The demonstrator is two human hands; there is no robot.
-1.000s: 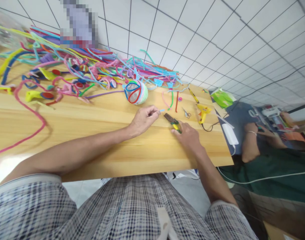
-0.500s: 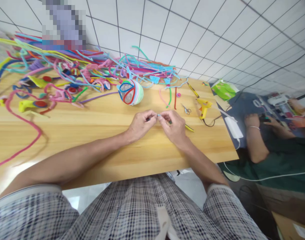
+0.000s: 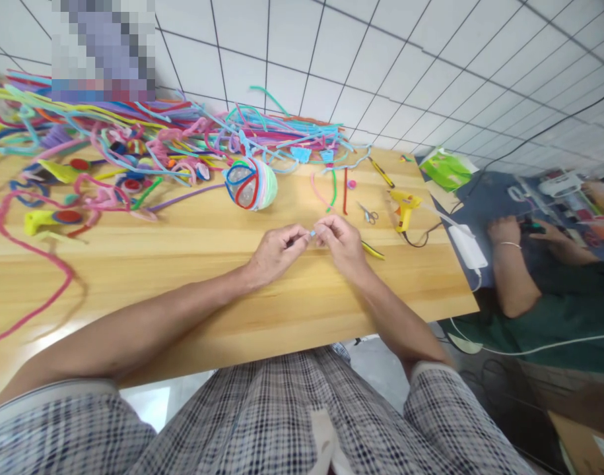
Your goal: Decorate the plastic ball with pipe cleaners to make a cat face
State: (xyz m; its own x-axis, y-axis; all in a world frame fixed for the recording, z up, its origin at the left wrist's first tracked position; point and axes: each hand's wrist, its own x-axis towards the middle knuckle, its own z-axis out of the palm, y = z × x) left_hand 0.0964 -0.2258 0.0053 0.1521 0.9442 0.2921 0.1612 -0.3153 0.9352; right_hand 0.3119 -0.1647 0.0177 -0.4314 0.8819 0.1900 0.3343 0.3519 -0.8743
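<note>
Between my two hands, above the middle of the wooden table, is a small light-blue piece, too small to make out its kind. My left hand is closed in a pinch at its left side. On the other side the fingertips of my right hand pinch it too. A yellow and black tool lies just right of my right hand, partly hidden by it. Beyond my hands sits a ball wound with pastel, red and blue pipe cleaners. Scissors lie farther right.
Many coloured pipe cleaners are heaped along the wall. A yellow glue gun with its cord, a utility knife and a white power strip are at the right. Another person's hand is at the neighbouring table.
The view has shifted slightly, so the table things at the left appear farther left. My fingers have moved a little around the light-blue piece, which shows more clearly now.
</note>
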